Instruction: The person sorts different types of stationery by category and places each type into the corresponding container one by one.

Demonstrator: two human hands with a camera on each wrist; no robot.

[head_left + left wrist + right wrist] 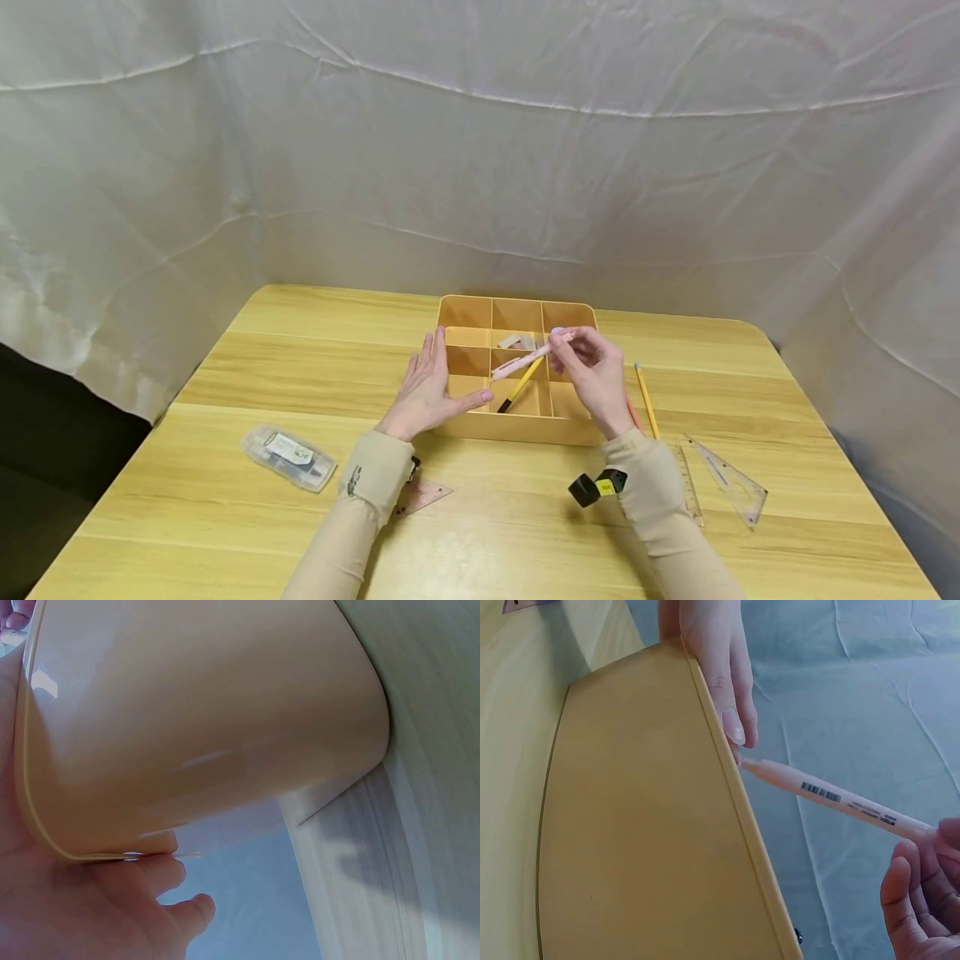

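A yellow-orange compartment box point(517, 428) stands near the middle of the table. My left hand point(431, 392) rests on its front left corner, fingers straight along the left side and thumb over the front rim. My right hand point(596, 375) pinches a pink pen point(522, 361) by one end, above the compartments. In the right wrist view the pen point(829, 793) slants over the rim and shows a barcode, its other end close to the left thumb point(733, 726). Below it, a yellow pen with a black end point(522, 384) leans in the front middle compartment. Small pale erasers point(517, 342) lie in the back middle one.
Left of the box lies a clear plastic case point(288, 457) with a white label. A pink set square point(425, 494) sits by my left wrist. On the right are a yellow pencil point(647, 402), a red stick point(633, 412), a clear ruler point(690, 492) and a clear set square point(731, 483).
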